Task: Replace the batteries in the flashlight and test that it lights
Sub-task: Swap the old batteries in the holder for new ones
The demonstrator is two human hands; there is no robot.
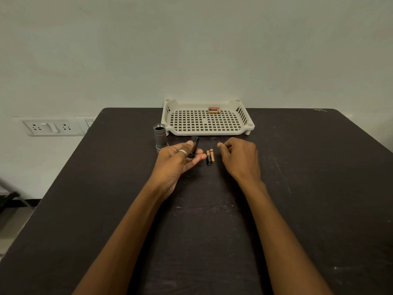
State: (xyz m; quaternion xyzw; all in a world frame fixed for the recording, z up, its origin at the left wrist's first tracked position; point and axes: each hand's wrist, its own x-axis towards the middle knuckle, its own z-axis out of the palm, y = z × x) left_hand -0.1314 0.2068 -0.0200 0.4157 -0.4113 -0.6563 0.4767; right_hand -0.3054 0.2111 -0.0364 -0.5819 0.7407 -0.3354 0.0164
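A: The room?
B: Pale wall [191, 50], socket plate [52, 126] low left, dark counter [319, 188], white tray [207, 133] at its back.
A: The flashlight [160, 136]?
B: Upright by the tray's left corner. Left grip [176, 162] clasps the black battery holder [195, 143]; two batteries [210, 156] lie beside it; right grip [240, 158] loosely curled, empty.

Between the left hand [178, 162] and right hand [240, 158] lie two copper-and-black batteries [210, 157]. The left hand wears a silver ring [182, 152] and grips a black holder [195, 144]. Beyond it stands a silver-grey flashlight [160, 137], then a white tray [207, 132] gridded with square holes. The table [297, 188] is dark brown.
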